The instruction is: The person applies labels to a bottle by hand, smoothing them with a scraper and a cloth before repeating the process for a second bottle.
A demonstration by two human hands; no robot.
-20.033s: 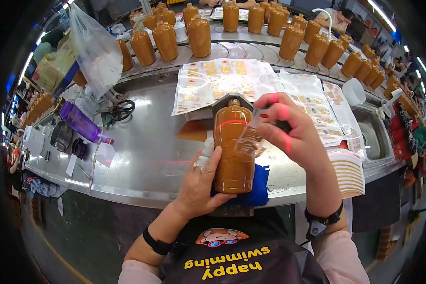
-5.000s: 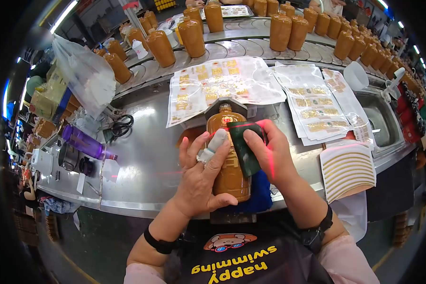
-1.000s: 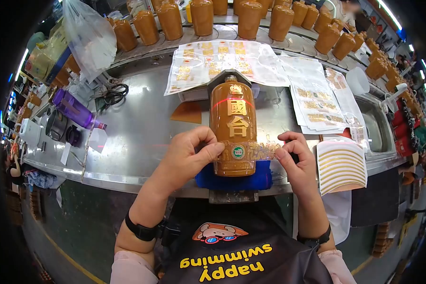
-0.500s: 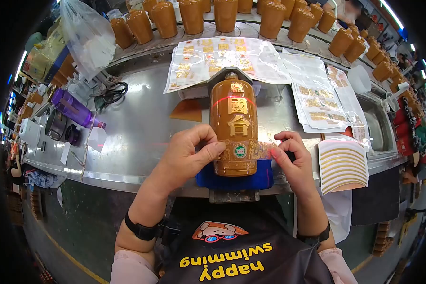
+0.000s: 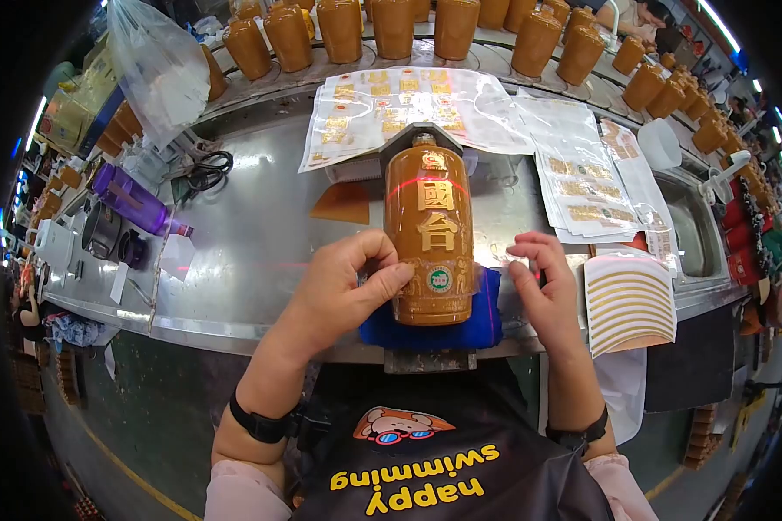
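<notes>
The bottle (image 5: 428, 208), lying over the blue cloth (image 5: 488, 314), bears a patterned band (image 5: 440, 279) likely being positioned, its left end seemingly pinched by the left hand (image 5: 343, 282), the right hand (image 5: 545, 286) nearby, thumb and finger parted, and smoothing would call for even pressure.

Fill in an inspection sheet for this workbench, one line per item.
Surface: shiny metal table, with a blue cloth near its front edge.
Job's things: brown bottle lying over the cloth, neck away from the person, gold characters facing up; clear patterned strip across its lower part.
Clutter: purple flask at left; printed sheets beyond and right of the bottle.
Hands: left hand has its thumb at the strip's left end, grip unclear; right hand open, apart from the bottle.
Cables: black coil at left, ends unclear.
Surroundings: more bottles on a curved conveyor; another person at upper right.
</notes>
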